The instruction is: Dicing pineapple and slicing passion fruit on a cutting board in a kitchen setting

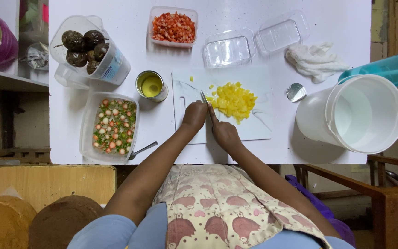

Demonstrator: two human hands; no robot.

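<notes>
Right hand (225,133) is wrapped closed on the knife (209,109); left hand (195,115), fingers curled and empty, sits just beside the blade. A slip nicks them. Beyond, yellow cubes (233,99) crowd the cutting board (259,127), liable to scatter onto the worktop (116,14).

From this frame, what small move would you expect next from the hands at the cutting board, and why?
Probably another short chop into the near edge of the yellow diced pile. The right hand holds a knife whose blade meets that edge on the white cutting board, while the left hand rests beside it; a few yellow bits lie scattered apart.
</notes>
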